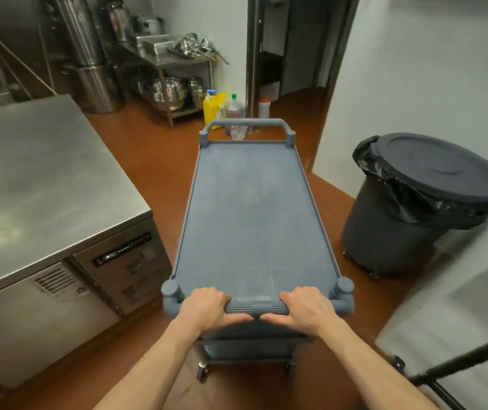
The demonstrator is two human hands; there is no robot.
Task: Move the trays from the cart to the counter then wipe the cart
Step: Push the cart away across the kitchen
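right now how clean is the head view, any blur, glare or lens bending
Head view: the cart and both hands, left hand and right hand, are fairly sharp; the bin and right edge smear with blur; soft glare patches sit on the steel counter; the wide lens bows the walls and doorway outward.

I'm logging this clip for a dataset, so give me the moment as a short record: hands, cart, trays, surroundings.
left hand: closed on the cart handle
right hand: closed on the same handle
cart: grey, top shelf bare
trays: none in view
counter: steel, left of the cart
bin: dark, lidded, right of the cart
floor: brown
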